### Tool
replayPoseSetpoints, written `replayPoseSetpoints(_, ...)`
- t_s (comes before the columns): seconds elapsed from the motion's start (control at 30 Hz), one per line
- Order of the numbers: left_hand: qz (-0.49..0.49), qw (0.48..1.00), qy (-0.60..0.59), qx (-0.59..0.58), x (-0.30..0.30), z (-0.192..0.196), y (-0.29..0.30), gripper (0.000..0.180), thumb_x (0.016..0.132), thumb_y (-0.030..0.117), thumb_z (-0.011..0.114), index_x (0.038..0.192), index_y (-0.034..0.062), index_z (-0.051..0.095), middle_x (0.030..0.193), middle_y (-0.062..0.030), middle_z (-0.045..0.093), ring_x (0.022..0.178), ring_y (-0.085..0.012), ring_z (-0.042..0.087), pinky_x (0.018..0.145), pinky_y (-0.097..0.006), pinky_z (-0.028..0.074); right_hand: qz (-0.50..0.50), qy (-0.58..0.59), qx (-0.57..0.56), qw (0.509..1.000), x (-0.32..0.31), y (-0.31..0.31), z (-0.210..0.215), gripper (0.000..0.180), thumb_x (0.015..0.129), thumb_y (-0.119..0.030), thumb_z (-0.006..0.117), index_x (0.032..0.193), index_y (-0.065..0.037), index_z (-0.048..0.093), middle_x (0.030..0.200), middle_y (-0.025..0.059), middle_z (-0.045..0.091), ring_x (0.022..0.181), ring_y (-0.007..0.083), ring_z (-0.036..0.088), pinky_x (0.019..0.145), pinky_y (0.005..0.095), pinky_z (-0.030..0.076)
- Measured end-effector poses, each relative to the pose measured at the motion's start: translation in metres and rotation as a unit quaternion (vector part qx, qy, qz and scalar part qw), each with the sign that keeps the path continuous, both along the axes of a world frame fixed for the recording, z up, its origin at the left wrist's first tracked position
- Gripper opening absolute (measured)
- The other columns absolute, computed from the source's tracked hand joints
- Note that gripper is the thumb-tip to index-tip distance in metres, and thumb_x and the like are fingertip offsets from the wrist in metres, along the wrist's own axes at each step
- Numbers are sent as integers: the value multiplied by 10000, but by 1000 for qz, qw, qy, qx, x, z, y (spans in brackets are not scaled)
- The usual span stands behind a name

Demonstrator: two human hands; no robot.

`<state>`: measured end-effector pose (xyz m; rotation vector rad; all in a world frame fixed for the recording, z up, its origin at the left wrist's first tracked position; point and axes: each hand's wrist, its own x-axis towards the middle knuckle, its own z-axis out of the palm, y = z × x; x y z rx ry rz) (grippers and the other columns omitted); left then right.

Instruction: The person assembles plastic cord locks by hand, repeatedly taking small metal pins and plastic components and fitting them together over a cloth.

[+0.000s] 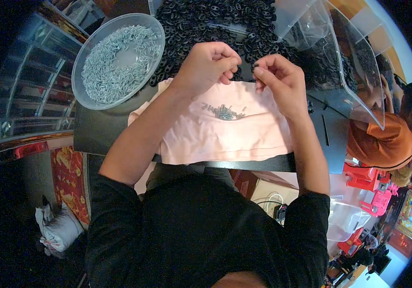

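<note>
Firstly, right hand [285, 81], upper centre of frame: pinched a small black piece [256, 66] at its fingertips. Left hand [203, 67], just left: fingertips drawn together; any contents could not be told. Pink cloth [206, 141], centre: bore small grey pins [224, 113]. Upper left: clear tub [127, 58] held more. Top: black links [206, 18], heaped.

Your black table [101, 132] directly supports a round translucent bowl [126, 58], a pink cloth [206, 139], heaped black parts [206, 24] and a thin dark rod [325, 130].
</note>
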<state>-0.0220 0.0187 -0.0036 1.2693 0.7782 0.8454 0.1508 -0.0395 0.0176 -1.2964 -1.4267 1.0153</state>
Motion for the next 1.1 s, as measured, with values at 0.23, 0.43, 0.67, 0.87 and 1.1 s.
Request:
replayPoseSetpoints(0.23, -60, 998, -19, -32, 6, 1, -9, 137, 855, 102, 528, 819, -15, 588, 675, -36, 560, 553, -72, 521, 489, -195, 462, -37, 141, 12, 989, -10, -13, -6, 59, 785, -6, 606, 827, 25, 578, 622, 46, 572, 500, 95, 532, 464, 211, 439)
replayPoseSetpoints(0.43, -61, 997, -39, -13, 9, -2, -10, 154, 865, 122, 531, 802, -8, 587, 665, -32, 560, 551, -66, 517, 478, -190, 454, -33, 139, -13, 990, -7, -14, -9, 41, 796, -5, 598, 795, 31, 581, 683, 64, 575, 538, 99, 530, 458, 212, 448)
replayPoseSetpoints(0.67, -59, 997, -54, 0, 13, -4, -14, 134, 858, 106, 537, 782, 7, 585, 646, -14, 558, 533, -53, 507, 469, -182, 445, -65, 175, -9, 982, -11, -14, -10, 59, 773, -12, 623, 736, 7, 581, 595, 34, 560, 458, 74, 487, 417, 200, 390)
replayPoseSetpoints(0.87, 29, 985, 71, 156, 17, -6, -22, 117, 835, 84, 555, 755, 2, 583, 624, -14, 554, 522, -66, 501, 483, -204, 435, -74, 156, 9, 985, -15, -15, -13, 68, 786, -16, 611, 735, 5, 571, 606, 36, 565, 460, 78, 493, 406, 206, 400)
replayPoseSetpoints(1.1, -9, 995, 43, 86, 16, 3, -16, 171, 853, 143, 539, 754, 8, 575, 610, -8, 532, 546, -69, 501, 505, -206, 438, -76, 142, 20, 987, -13, -11, -16, 67, 786, -12, 611, 746, 17, 566, 617, 46, 568, 494, 89, 520, 439, 217, 428)
